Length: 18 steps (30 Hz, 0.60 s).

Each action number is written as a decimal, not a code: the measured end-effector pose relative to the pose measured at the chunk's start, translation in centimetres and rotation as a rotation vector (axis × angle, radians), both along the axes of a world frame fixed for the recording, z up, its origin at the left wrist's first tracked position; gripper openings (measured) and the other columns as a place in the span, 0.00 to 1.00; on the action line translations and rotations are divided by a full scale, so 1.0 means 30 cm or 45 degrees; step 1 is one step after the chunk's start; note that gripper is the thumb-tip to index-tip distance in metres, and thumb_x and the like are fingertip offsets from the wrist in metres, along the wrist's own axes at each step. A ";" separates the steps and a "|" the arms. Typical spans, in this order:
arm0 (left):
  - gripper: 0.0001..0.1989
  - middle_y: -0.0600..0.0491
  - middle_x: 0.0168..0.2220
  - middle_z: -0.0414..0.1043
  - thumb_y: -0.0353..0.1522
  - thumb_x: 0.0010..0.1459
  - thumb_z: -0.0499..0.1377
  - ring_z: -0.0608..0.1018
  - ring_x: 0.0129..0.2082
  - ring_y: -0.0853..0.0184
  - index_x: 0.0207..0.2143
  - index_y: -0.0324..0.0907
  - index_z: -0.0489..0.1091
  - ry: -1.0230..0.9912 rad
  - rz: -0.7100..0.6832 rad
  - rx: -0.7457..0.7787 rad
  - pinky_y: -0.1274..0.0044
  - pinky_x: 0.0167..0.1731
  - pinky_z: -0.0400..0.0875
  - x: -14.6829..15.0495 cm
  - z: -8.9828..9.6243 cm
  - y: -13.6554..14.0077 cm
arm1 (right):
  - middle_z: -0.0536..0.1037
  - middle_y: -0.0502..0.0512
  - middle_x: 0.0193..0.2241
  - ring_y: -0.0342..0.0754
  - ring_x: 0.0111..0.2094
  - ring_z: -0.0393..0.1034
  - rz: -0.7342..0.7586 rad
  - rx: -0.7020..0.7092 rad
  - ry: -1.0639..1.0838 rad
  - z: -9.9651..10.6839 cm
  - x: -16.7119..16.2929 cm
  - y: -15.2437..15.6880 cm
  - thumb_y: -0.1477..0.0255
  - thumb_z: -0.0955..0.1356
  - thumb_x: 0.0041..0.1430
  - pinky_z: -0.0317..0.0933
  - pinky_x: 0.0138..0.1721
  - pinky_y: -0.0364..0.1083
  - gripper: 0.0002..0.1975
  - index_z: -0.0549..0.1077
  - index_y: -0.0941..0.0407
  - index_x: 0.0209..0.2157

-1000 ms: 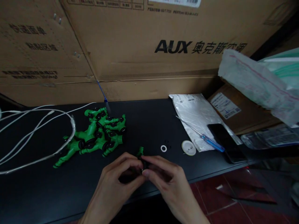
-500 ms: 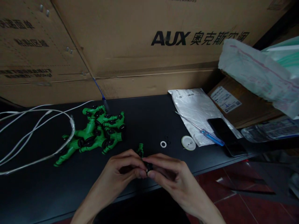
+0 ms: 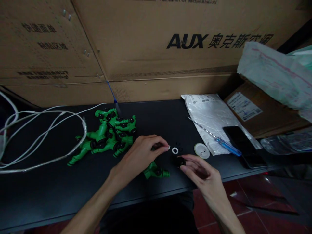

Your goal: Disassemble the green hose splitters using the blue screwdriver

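My left hand (image 3: 148, 149) is closed in a pinch over the table, with a tiny whitish piece (image 3: 169, 147) at its fingertips, too small to name. Just right of that lies a white ring washer (image 3: 175, 150), and beside it some small black rings (image 3: 179, 145). In my right hand (image 3: 200, 167) is a small black round part (image 3: 180, 161), held between thumb and fingers close above the tabletop. A green Y-shaped hose connector (image 3: 156, 171) with a black knob lies below my left hand, partly covered by it.
Several green connectors (image 3: 104, 135) are piled at left near white cables (image 3: 46, 131). To the right are a round pin badge (image 3: 201, 151), a screwdriver (image 3: 225, 145), a phone (image 3: 241, 143) and a silver mailer bag (image 3: 207, 110). A large carton (image 3: 146, 58) stands behind the table.
My hands were together on the black part and have come apart. The left moved up toward the white washer with a tiny piece; the right kept the black part and moved right. The view shifted slightly.
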<state>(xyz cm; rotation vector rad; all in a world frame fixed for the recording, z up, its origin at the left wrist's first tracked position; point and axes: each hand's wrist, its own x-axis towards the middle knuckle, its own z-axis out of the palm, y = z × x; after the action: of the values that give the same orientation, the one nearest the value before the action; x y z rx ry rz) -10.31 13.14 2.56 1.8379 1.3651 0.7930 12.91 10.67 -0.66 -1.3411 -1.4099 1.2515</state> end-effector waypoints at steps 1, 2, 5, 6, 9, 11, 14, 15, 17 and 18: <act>0.05 0.53 0.40 0.82 0.30 0.65 0.63 0.82 0.40 0.64 0.42 0.43 0.80 0.061 -0.037 0.014 0.74 0.44 0.72 0.013 -0.009 0.027 | 0.85 0.56 0.32 0.48 0.34 0.82 -0.016 0.023 -0.002 -0.010 -0.001 -0.002 0.64 0.77 0.53 0.76 0.38 0.42 0.15 0.81 0.57 0.41; 0.06 0.52 0.40 0.82 0.29 0.65 0.63 0.82 0.41 0.63 0.43 0.42 0.80 0.118 -0.079 0.032 0.73 0.44 0.72 0.025 -0.022 0.050 | 0.85 0.57 0.34 0.49 0.35 0.82 -0.030 0.048 -0.006 -0.020 -0.005 -0.005 0.64 0.77 0.54 0.77 0.39 0.42 0.15 0.80 0.57 0.41; 0.10 0.49 0.45 0.83 0.28 0.65 0.63 0.82 0.45 0.60 0.47 0.42 0.80 0.212 -0.187 0.040 0.70 0.48 0.72 0.046 -0.065 0.097 | 0.85 0.59 0.38 0.49 0.36 0.81 -0.061 0.140 -0.051 -0.047 -0.016 -0.013 0.64 0.76 0.57 0.77 0.41 0.45 0.13 0.79 0.57 0.41; 0.12 0.48 0.46 0.83 0.29 0.65 0.62 0.82 0.47 0.60 0.50 0.43 0.79 0.211 -0.200 0.035 0.70 0.50 0.72 0.046 -0.073 0.106 | 0.84 0.59 0.38 0.49 0.36 0.81 -0.061 0.173 -0.082 -0.055 -0.019 -0.015 0.65 0.76 0.57 0.77 0.41 0.46 0.12 0.79 0.57 0.40; 0.15 0.49 0.51 0.82 0.30 0.68 0.60 0.82 0.51 0.60 0.55 0.45 0.77 0.156 -0.127 0.067 0.70 0.54 0.72 0.024 -0.065 0.117 | 0.84 0.57 0.38 0.48 0.34 0.78 -0.026 0.269 -0.188 -0.076 -0.021 -0.020 0.68 0.75 0.58 0.75 0.39 0.47 0.09 0.80 0.55 0.40; 0.13 0.51 0.51 0.82 0.32 0.69 0.59 0.82 0.50 0.62 0.53 0.46 0.78 0.131 -0.044 0.126 0.72 0.52 0.72 -0.006 -0.038 0.110 | 0.83 0.56 0.39 0.48 0.34 0.77 0.008 0.322 -0.242 -0.085 -0.019 -0.023 0.69 0.75 0.59 0.73 0.40 0.47 0.08 0.80 0.54 0.40; 0.12 0.53 0.41 0.84 0.35 0.68 0.59 0.83 0.36 0.66 0.48 0.46 0.80 0.092 -0.002 0.121 0.77 0.39 0.74 -0.059 0.001 0.083 | 0.83 0.56 0.41 0.48 0.36 0.77 0.049 0.375 -0.298 -0.092 -0.016 -0.029 0.70 0.74 0.60 0.72 0.42 0.47 0.05 0.80 0.53 0.39; 0.12 0.54 0.37 0.84 0.37 0.68 0.59 0.82 0.30 0.68 0.47 0.46 0.81 0.070 -0.002 0.085 0.79 0.35 0.73 -0.075 0.010 0.071 | 0.83 0.56 0.42 0.48 0.36 0.77 0.057 0.388 -0.316 -0.093 -0.016 -0.031 0.71 0.74 0.61 0.72 0.42 0.47 0.05 0.80 0.53 0.39; 0.12 0.55 0.33 0.83 0.39 0.68 0.60 0.79 0.25 0.70 0.46 0.47 0.81 0.046 -0.006 0.008 0.80 0.29 0.70 -0.100 0.019 0.047 | 0.83 0.55 0.43 0.47 0.37 0.77 0.069 0.407 -0.349 -0.095 -0.015 -0.033 0.71 0.73 0.62 0.72 0.43 0.47 0.06 0.80 0.53 0.41; 0.12 0.55 0.33 0.82 0.39 0.68 0.60 0.79 0.24 0.70 0.45 0.47 0.82 0.046 -0.017 -0.019 0.80 0.27 0.69 -0.108 0.022 0.038 | 0.83 0.55 0.44 0.47 0.36 0.77 0.071 0.418 -0.366 -0.096 -0.015 -0.033 0.71 0.73 0.62 0.72 0.43 0.47 0.07 0.80 0.53 0.42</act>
<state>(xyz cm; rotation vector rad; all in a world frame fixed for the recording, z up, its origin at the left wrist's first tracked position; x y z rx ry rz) -13.56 14.28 3.22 1.8561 1.3759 0.7442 12.47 9.67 -3.55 -1.2922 -1.7755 0.8355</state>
